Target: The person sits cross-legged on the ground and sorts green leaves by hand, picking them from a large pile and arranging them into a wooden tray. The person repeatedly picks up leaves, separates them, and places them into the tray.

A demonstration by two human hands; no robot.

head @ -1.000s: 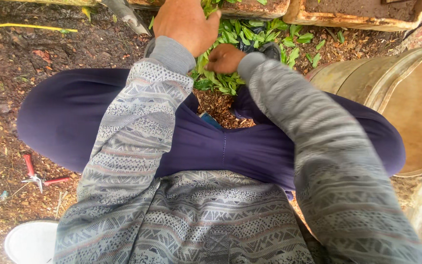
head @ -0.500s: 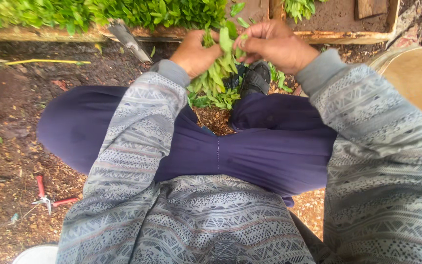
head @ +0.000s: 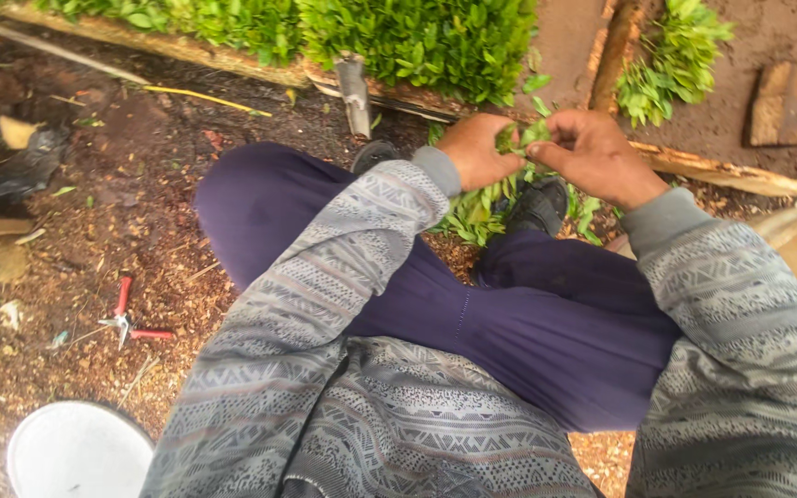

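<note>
Brown dirt and wood chips (head: 76, 240) cover the ground, with a bed of small green plants (head: 398, 41) behind. Both hands meet over the knees. Left hand (head: 477, 152) and right hand (head: 592, 157) are closed, pinching a bunch of green leaves (head: 520, 138) between them. Red clippers (head: 126, 318) lie near a white bucket (head: 76, 452).

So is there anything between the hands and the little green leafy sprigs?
No, nothing is in the way. The left hand and right hand both already pinch the small green leafy sprigs between them, above the pile of green cuttings on the ground.
</note>
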